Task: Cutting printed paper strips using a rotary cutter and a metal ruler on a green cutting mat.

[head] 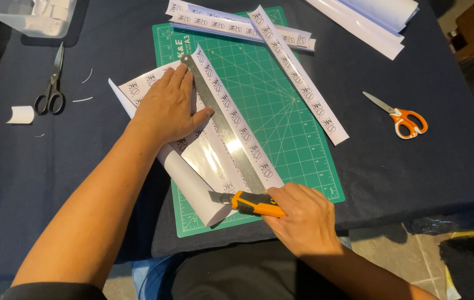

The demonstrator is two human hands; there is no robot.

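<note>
While your left hand (pixel 171 105) lies flat with fingers spread, it presses the printed sheet (pixel 203 153) and the upper part of the steel ruler (pixel 226 130) down onto the green cutting mat (pixel 281 133). Your right hand (pixel 302 214) is clenched around the orange utility knife (pixel 251 203), whose blade points left and meets the sheet at the ruler's near end. Ruler: long axis diagonal, running from upper left, by your left fingertips, to lower right, by the knife. Sheet: same diagonal, its left edge curling up into a roll and overhanging the mat's left side. Cut strips (pixel 298 72): several, lying across the mat's top and right part, well apart from both hands. Black scissors (pixel 52 83) lie on the dark worktop (pixel 403 166) far left; orange-handled scissors (pixel 401 115) lie to the right of the mat. Open room: bare worktop to the right of the mat; the worktop's near edge runs just behind your right hand.
</note>
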